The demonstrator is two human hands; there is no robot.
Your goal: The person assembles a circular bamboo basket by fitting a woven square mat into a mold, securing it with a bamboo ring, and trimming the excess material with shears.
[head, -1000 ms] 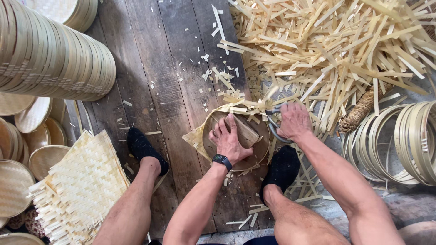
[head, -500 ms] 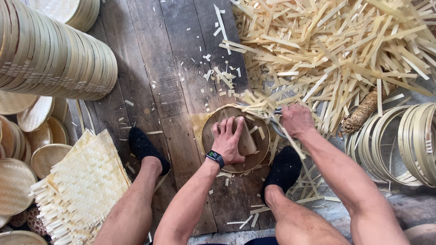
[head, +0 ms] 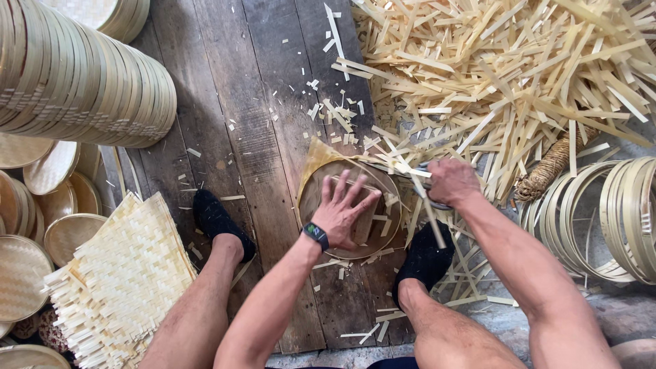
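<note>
The left hand (head: 345,212) is pressing flat, fingers splayed, on the round bamboo tray (head: 350,208) between the feet to pin it down, while at its three o'clock the right hand (head: 451,181) is gripping shears (head: 410,174) at the rim.

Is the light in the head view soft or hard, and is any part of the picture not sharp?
Head view: soft, even light, no hard shadows or glare; the left hand on the round bamboo frame and the right hand look sharp; the straight floor planks lean outward slightly, a mild wide-angle effect.
</note>
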